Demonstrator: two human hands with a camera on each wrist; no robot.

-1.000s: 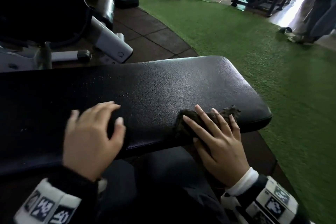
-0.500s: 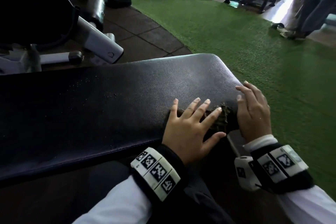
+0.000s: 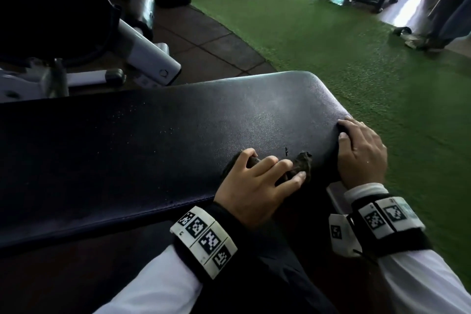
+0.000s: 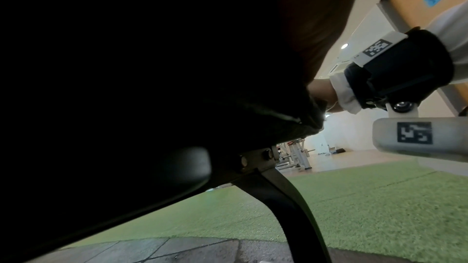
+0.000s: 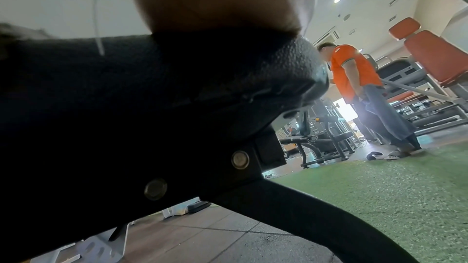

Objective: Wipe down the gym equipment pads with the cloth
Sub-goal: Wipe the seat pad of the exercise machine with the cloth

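Since half a second ago your left hand (image 3: 257, 186) has gone from lying flat with spread fingers over the cloth (image 3: 302, 164) to bunching it: the fingers (image 3: 277, 167) are now curled and clenched around the dark rag, the thumb tucked at its near side. Over the same interval your right hand (image 3: 362, 153) has slid off the cloth toward the far right corner of the pad (image 3: 153, 150); it now lies apart from the rag with its fingers (image 3: 349, 125) bent over the pad's rounded end edge, gripping it. A second ago the roles were opposite: the right hand pressed the cloth and the left lay bare on the pad, further left.

Largest to smallest, current state:
- Pad: long black upholstered surface, running left to right across the head view; fine droplets or specks show on its left-centre area. A small dark mark sits just beyond the cloth.
- Green turf (image 3: 356, 64) lies right of and beyond the pad; dark floor tiles (image 3: 204, 41) lie behind it.
- Cloth: crumpled, on the pad's near right portion, close to the near edge, held under the left hand; one tuft sticks out to the right of the knuckles.

Left wrist view: mostly dark; the pad underside and black frame leg (image 4: 291, 207) show, nothing of the fingers. Right wrist view: wrist against the pad edge (image 5: 228, 63); fingers hidden.
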